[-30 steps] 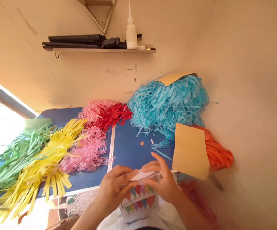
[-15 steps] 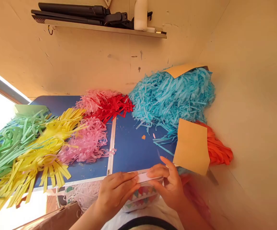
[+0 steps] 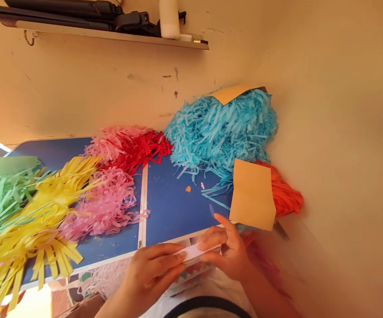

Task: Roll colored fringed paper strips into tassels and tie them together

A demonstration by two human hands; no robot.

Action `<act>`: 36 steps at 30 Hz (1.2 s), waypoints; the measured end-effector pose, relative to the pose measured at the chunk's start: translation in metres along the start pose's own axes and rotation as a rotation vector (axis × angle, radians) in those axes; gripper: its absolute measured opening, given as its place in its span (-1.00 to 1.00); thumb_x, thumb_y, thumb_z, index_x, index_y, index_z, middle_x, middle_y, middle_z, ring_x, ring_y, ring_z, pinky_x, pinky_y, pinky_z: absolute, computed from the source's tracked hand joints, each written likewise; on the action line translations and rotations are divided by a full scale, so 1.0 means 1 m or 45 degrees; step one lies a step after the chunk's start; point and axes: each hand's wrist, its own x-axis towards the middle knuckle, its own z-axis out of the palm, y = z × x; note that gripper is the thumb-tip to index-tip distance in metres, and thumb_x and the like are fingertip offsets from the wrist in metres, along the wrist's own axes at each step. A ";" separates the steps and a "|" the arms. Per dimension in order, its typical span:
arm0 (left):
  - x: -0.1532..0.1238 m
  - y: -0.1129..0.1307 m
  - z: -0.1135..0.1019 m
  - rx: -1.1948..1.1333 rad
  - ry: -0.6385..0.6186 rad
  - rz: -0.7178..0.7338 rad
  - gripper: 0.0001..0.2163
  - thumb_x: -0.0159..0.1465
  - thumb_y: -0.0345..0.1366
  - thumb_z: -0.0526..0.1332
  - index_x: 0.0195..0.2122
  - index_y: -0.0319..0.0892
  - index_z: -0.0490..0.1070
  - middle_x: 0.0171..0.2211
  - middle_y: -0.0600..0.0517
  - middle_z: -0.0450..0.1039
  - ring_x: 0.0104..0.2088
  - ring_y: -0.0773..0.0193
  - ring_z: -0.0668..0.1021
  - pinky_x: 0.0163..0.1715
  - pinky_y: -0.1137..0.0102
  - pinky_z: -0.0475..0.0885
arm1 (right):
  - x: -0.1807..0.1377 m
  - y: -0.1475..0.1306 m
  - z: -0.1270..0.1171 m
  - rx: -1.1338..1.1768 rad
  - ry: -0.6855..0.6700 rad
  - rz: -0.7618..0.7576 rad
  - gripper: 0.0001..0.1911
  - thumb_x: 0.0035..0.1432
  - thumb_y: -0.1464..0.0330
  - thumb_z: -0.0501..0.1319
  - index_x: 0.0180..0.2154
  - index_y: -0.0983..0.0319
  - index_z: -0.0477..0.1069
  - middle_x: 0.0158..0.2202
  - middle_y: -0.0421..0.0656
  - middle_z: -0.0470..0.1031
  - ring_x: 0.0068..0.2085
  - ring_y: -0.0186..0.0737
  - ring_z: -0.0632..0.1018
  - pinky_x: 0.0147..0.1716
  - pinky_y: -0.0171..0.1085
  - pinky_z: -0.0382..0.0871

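Observation:
Near the table's front edge, my left hand (image 3: 154,267) presses its fingers on the left end of a pale folded paper strip (image 3: 192,252). My right hand (image 3: 227,247) pinches the strip's right end between thumb and fingers, with its index finger raised. Beyond that fingertip shows a thin bluish pointed sliver (image 3: 212,210); I cannot tell what it is. Below the strip, a clear plastic container (image 3: 186,282) with colourful bits inside stands against my lap, partly hidden by my hands.
Shredded tissue paper lies heaped on the blue table (image 3: 174,212): light blue (image 3: 224,128), red (image 3: 145,150), pink (image 3: 108,203), yellow (image 3: 52,203) and green (image 3: 5,198). A tan paper sheet (image 3: 252,194) partly covers orange shreds (image 3: 286,194). A wall shelf (image 3: 111,35) holds black items.
The view has turned slightly to the right, so the table and shelf appear farther left. Both hands keep hold of the paper strip, which is now a little more tilted.

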 end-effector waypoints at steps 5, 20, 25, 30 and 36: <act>0.005 0.003 -0.001 0.039 0.045 0.083 -0.62 0.20 -0.44 0.30 0.02 0.07 0.52 -0.21 0.00 0.66 -0.32 0.24 0.69 -0.34 0.54 0.58 | 0.003 0.008 0.000 0.075 -0.031 0.082 -0.08 0.03 0.18 0.47 0.29 -0.04 0.02 -0.37 -0.21 0.63 -0.34 -0.08 0.62 -0.29 -0.11 0.51; -0.005 0.027 0.005 0.092 0.152 -0.069 -0.60 0.15 -0.51 0.33 -0.03 0.05 0.56 -0.19 -0.02 0.65 -0.29 0.20 0.69 -0.32 0.48 0.60 | -0.042 -0.036 0.027 0.778 0.125 0.470 -0.64 -0.11 0.13 0.51 -0.42 0.11 0.39 -0.53 -0.25 0.39 -0.49 -0.21 0.44 -0.45 -0.23 0.36; -0.016 0.032 0.010 0.189 0.176 -0.085 -0.61 0.16 -0.49 0.33 -0.02 0.05 0.56 -0.15 -0.03 0.64 -0.24 0.16 0.68 -0.25 0.44 0.60 | -0.035 -0.024 0.062 0.924 0.305 0.647 -0.68 -0.19 0.24 0.53 -0.54 0.19 0.42 -0.58 -0.26 0.45 -0.55 -0.29 0.43 -0.47 -0.30 0.32; -0.023 0.034 0.013 0.274 0.170 -0.096 -0.64 0.18 -0.48 0.32 -0.03 0.00 0.56 -0.12 -0.03 0.63 -0.21 0.16 0.67 -0.19 0.42 0.60 | -0.038 -0.028 0.068 0.891 0.509 0.671 -0.78 -0.14 0.32 0.49 -0.54 0.22 0.48 -0.61 -0.29 0.40 -0.58 -0.38 0.39 -0.53 -0.39 0.27; -0.020 0.036 0.022 0.375 0.235 0.135 -0.77 0.23 -0.51 0.27 -0.10 -0.21 0.55 -0.11 -0.11 0.59 -0.17 0.22 0.65 -0.15 0.43 0.58 | -0.044 -0.032 0.077 0.818 0.684 0.671 -0.81 -0.09 0.34 0.48 -0.51 0.22 0.49 -0.57 -0.28 0.44 -0.60 -0.41 0.39 -0.59 -0.42 0.30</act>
